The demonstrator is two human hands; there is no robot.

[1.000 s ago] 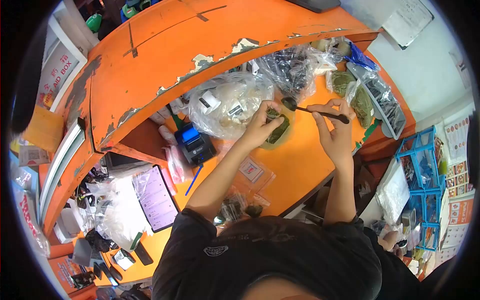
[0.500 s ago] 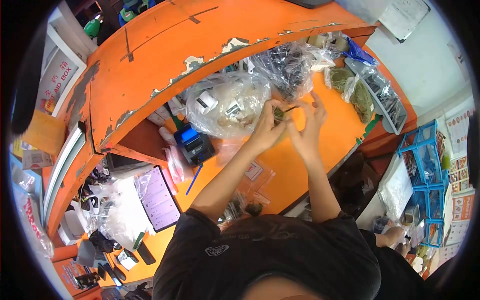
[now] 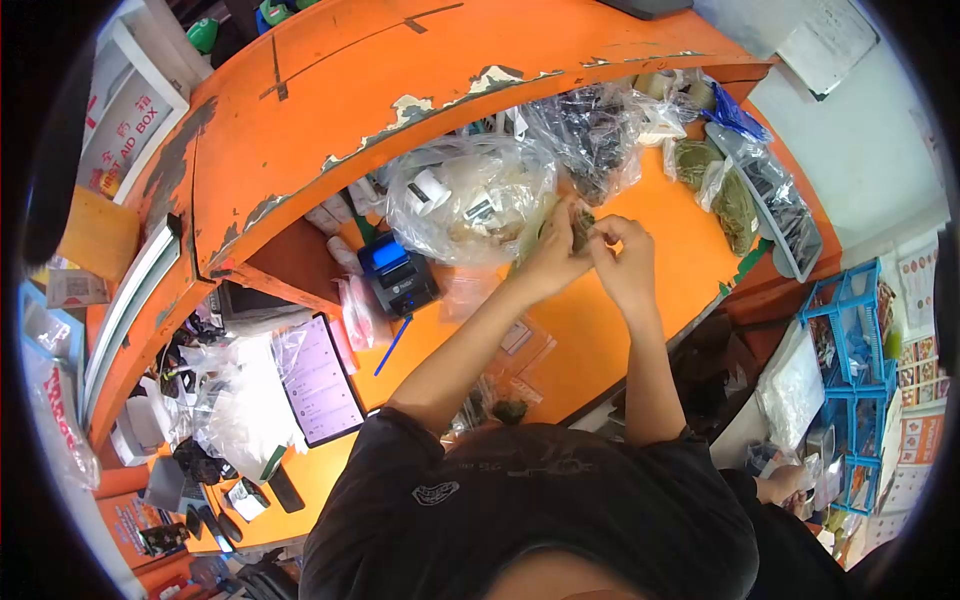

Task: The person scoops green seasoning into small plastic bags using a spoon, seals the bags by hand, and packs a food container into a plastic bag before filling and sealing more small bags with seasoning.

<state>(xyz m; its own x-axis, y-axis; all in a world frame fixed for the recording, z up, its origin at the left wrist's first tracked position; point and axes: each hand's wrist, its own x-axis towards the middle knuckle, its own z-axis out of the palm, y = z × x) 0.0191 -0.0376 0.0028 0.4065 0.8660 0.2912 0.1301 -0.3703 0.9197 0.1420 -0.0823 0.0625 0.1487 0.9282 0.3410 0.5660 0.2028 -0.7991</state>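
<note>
My left hand is wrapped round a small clear bag with dark green leafy contents, above the orange counter. My right hand touches the bag's right side, thumb and index finger pinched together at its edge. What those fingertips hold is too small to tell, and the black spoon does not show. Just left of my hands lies a large clear plastic bag with pale contents and white labels. Flat packets with an orange tint lie under my left forearm.
A black printer and a tablet stand to the left. Green-filled bags and a grey tray lie at the right. Blue baskets stand beyond. The raised orange shelf overhangs the back. Another person's hand shows lower right.
The spoon, seen in my right hand earlier, has gone from sight. My right hand has moved left to the bag and its fingers have closed together. The whole view has shifted slightly.
</note>
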